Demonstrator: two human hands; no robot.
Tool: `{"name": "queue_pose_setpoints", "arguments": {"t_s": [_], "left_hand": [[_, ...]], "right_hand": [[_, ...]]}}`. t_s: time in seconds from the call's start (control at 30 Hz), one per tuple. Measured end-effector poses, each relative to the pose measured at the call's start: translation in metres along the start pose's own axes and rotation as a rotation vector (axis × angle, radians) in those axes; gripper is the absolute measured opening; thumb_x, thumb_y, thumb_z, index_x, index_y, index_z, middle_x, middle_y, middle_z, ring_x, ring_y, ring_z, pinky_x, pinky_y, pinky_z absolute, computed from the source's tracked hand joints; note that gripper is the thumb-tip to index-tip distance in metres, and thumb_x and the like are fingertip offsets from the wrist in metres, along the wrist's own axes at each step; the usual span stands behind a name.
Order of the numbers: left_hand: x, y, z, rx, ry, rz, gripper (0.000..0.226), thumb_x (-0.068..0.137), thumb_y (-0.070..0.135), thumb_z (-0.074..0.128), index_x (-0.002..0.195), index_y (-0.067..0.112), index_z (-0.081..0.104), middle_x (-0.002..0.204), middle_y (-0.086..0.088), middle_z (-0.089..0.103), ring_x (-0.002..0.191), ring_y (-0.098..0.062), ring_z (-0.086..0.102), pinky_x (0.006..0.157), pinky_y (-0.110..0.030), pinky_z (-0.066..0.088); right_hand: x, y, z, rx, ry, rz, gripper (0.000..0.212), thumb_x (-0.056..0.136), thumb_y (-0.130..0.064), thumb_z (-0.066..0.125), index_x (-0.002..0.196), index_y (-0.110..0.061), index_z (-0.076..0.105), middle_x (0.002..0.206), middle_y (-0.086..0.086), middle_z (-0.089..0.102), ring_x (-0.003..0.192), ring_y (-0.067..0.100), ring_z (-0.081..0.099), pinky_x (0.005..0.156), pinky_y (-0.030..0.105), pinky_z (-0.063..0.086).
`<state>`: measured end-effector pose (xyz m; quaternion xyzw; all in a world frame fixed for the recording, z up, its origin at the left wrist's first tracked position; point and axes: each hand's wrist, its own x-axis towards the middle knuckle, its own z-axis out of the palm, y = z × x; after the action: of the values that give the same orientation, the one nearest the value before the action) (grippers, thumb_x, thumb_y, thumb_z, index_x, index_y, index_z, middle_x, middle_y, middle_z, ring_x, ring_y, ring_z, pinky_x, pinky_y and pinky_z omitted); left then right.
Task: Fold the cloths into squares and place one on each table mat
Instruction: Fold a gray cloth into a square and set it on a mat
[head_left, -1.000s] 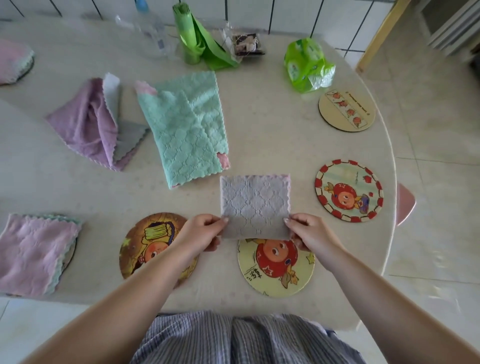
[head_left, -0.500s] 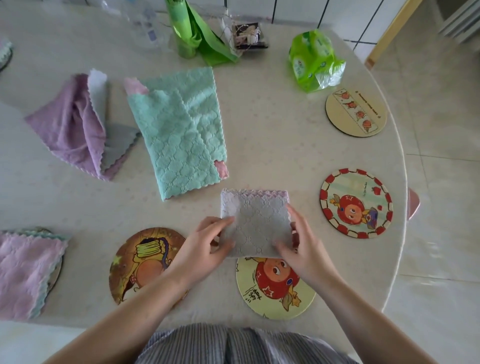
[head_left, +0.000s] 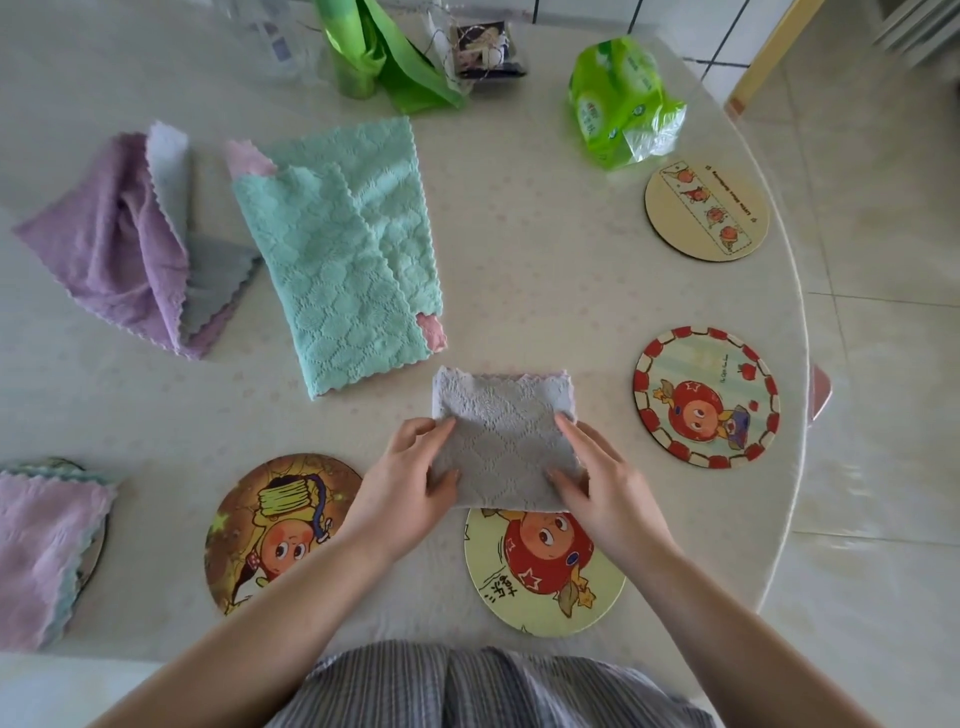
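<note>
A small grey fluffy cloth folded into a square (head_left: 501, 436) lies on the pale round counter (head_left: 545, 249), near the person's body. Its near edge sits over the far rim of a round yellow table mat with a red cartoon face (head_left: 543, 571).

The left hand (head_left: 410, 483) holds the left side of the grey cloth, with its thumb on top and its fingers curled at the edge. The right hand (head_left: 597, 478) holds the right side the same way, with its fingers on top of the cloth.

Just left of that mat is a round brown table mat with a cartoon child (head_left: 275, 530). To the right is a round table mat with a red and white rim (head_left: 706, 397), and farther back a round tan table mat with small pictures (head_left: 706, 210).

At the far left edge, a folded pink fluffy cloth (head_left: 44, 551) lies on top of a dark round mat (head_left: 98, 540) that mostly hides under it.

Beyond the grey cloth lies a mint green fluffy cloth folded loosely (head_left: 343, 265), and left of it a crumpled purple and grey cloth (head_left: 130, 239). A shiny green plastic pack (head_left: 621, 101) sits at the back.
</note>
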<state>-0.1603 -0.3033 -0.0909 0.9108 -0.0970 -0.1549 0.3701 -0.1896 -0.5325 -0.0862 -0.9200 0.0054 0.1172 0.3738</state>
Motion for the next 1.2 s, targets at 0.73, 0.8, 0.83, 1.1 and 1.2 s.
{"name": "queue_pose_setpoints", "arguments": {"t_s": [0.73,0.8,0.83,1.1,1.2], "left_hand": [[0.005,0.012,0.005,0.386,0.038,0.295,0.048,0.087,0.024,0.051,0.133,0.016,0.044,0.141,-0.002,0.04,0.135,-0.02,0.029,0.11,-0.046,0.023],[0.012,0.015,0.011,0.488,-0.064,0.277,0.056,0.091,0.042,0.034,0.141,0.016,0.035,0.151,-0.001,0.028,0.143,-0.019,0.014,0.113,-0.047,0.007],[0.015,0.014,0.012,0.531,-0.115,0.231,0.064,0.09,0.05,0.025,0.144,0.017,0.026,0.155,0.0,0.017,0.144,-0.017,0.004,0.113,-0.048,0.001],[0.019,0.01,0.005,0.541,-0.197,0.143,0.074,0.084,0.063,0.017,0.147,0.025,0.009,0.155,0.007,-0.01,0.141,-0.012,-0.018,0.116,-0.049,-0.005],[0.008,0.01,-0.004,0.353,0.021,-0.013,0.065,0.087,0.051,0.044,0.143,0.024,0.025,0.151,0.002,0.024,0.141,-0.02,0.014,0.115,-0.044,0.013]], "right_hand": [[0.009,-0.006,0.0,-0.291,0.104,-0.1,0.055,0.087,-0.03,0.06,0.138,-0.019,0.042,0.15,0.002,0.032,0.135,0.023,0.033,0.109,0.046,0.027],[0.015,-0.01,0.005,-0.362,0.001,-0.164,0.049,0.092,-0.038,0.049,0.138,-0.023,0.04,0.153,0.0,0.025,0.141,0.019,0.02,0.114,0.05,0.015],[0.017,-0.01,0.008,-0.401,-0.059,-0.155,0.051,0.093,-0.044,0.039,0.14,-0.025,0.035,0.155,-0.002,0.019,0.144,0.016,0.011,0.115,0.051,0.008],[0.026,-0.012,-0.004,-0.408,-0.134,-0.078,0.061,0.091,-0.05,0.038,0.146,-0.027,0.022,0.157,-0.004,0.01,0.144,0.014,0.005,0.116,0.047,0.001],[0.023,-0.011,-0.016,-0.276,0.089,0.147,0.057,0.087,-0.038,0.057,0.139,-0.026,0.035,0.14,-0.005,0.041,0.13,0.016,0.035,0.111,0.039,0.026]]}}
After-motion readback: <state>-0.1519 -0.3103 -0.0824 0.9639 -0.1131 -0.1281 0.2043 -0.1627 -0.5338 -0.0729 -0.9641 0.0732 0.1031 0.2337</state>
